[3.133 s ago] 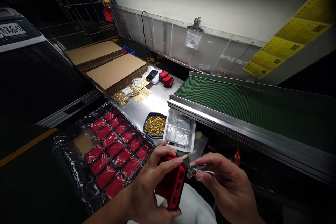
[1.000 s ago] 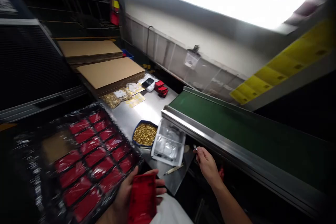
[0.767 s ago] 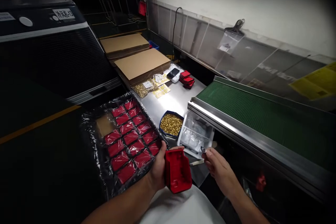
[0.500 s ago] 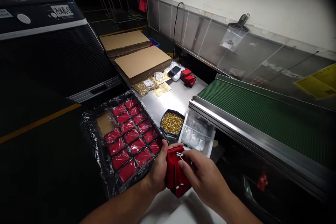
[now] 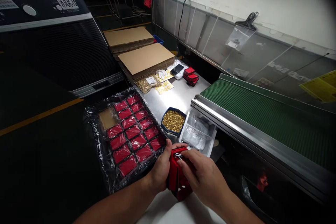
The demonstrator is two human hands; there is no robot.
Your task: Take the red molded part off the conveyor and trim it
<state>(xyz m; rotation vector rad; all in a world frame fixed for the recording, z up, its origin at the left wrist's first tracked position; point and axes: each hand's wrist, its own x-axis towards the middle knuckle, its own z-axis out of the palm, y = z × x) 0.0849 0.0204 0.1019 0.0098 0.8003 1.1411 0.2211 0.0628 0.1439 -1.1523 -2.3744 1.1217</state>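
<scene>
My left hand point(image 5: 160, 168) grips a red plastic housing point(image 5: 176, 178) at its left side, holding it upright above my lap. Fingers of my right hand point(image 5: 202, 178) pinch a small metal clip point(image 5: 179, 155) against the housing's top edge. Just beyond the hands stand a blue dish of small brass parts point(image 5: 173, 121) and a white tray of clear plastic bags point(image 5: 197, 132). Left of the hands lies a plastic-wrapped tray with several red housings point(image 5: 132, 131).
A green conveyor belt point(image 5: 262, 112) with a steel rim runs along the right. On the steel table point(image 5: 181, 96) lie cardboard sheets point(image 5: 145, 57), a bag of brass parts point(image 5: 147, 84), a phone point(image 5: 177, 69) and stacked red housings point(image 5: 191, 75). A dark machine point(image 5: 52, 38) stands at the left.
My right hand fetched a small metal clip from beside the white tray and brought it to the top of the red housing, which my left hand turned upright. My view swung left and down.
</scene>
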